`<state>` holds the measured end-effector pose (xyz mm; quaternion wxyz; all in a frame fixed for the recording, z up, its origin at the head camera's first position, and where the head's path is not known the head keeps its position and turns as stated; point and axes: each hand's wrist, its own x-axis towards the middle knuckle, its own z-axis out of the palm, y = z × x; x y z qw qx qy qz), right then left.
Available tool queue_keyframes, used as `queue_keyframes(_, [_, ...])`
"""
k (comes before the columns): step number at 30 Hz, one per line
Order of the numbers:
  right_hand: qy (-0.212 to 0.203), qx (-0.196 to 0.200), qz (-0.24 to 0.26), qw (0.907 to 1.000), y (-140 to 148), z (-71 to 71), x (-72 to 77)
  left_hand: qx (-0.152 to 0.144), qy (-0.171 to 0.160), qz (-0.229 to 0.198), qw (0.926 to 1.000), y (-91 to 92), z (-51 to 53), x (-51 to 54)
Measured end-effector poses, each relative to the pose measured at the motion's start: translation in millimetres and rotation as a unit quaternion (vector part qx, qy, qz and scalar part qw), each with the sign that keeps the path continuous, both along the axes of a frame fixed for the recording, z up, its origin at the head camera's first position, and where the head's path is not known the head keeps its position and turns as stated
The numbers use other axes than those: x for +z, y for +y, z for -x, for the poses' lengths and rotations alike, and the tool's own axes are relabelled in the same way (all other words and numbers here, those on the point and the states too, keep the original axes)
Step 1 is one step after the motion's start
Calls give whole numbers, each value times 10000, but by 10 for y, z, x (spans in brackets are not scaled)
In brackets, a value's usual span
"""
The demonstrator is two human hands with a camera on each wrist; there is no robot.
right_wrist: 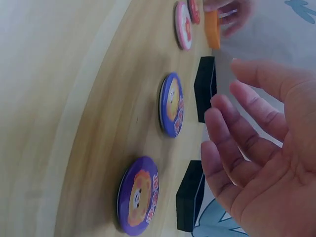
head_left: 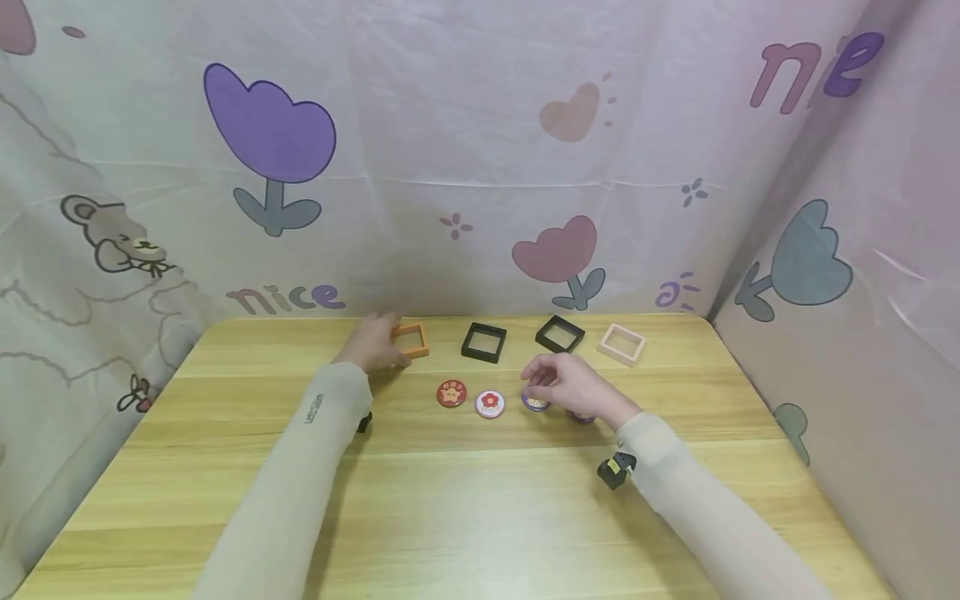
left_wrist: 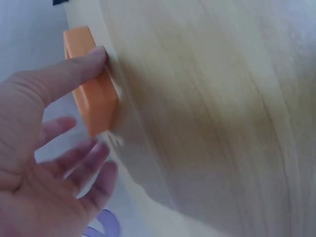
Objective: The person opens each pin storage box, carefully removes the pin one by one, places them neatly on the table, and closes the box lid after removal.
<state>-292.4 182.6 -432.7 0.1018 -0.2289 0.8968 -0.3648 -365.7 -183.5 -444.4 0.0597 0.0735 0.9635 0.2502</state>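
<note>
My left hand [head_left: 373, 342] is at the left end of an orange square frame [head_left: 413, 340]. In the left wrist view the thumb touches the side of the orange frame [left_wrist: 94, 94], while the other fingers are loosely bent and spread. My right hand [head_left: 567, 385] hovers above two purple round badges, fingers loosely bent with nothing between them. The right wrist view shows the badges flat: one purple badge [right_wrist: 171, 104] and another purple badge [right_wrist: 138, 196], each with an animal face. Further left lie a white flower badge [head_left: 491, 404] with a pink rim and a red star badge [head_left: 452, 393].
Along the table's back edge stand a black frame [head_left: 483, 342], a second black frame [head_left: 560, 334] and a pale pink frame [head_left: 622, 344]. A printed curtain [head_left: 420, 167] hangs behind and at both sides of the wooden table [head_left: 450, 517].
</note>
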Motion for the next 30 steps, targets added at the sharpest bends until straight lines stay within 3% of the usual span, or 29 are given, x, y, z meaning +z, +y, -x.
queue_keyframes(3, [161, -71, -311, 9994, 10, 8, 1, -315, 343, 240, 9986, 62, -115, 92])
queue_keyframes(6, [419, -77, -799, 9959, 26, 24, -18, -998, 658, 474, 9917, 175, -275, 178])
queue_keyframes(9, [548, -62, -1203, 9912, 37, 38, -56, -1602, 455, 438, 9851, 315, -422, 197])
queue_keyframes(12, [526, 66, -1387, 9889, 30, 46, -102, -1922, 125, 499, 9800, 429, -513, 128])
queue_keyframes(19, [500, 306, -1414, 9882, -20, 39, -155, -1930, -202, 520, 9796, 561, -621, -14])
queue_keyframes(30, [609, 573, -1302, 9880, -72, -7, -161, -1795, -133, 511, 9823, 562, -647, -42])
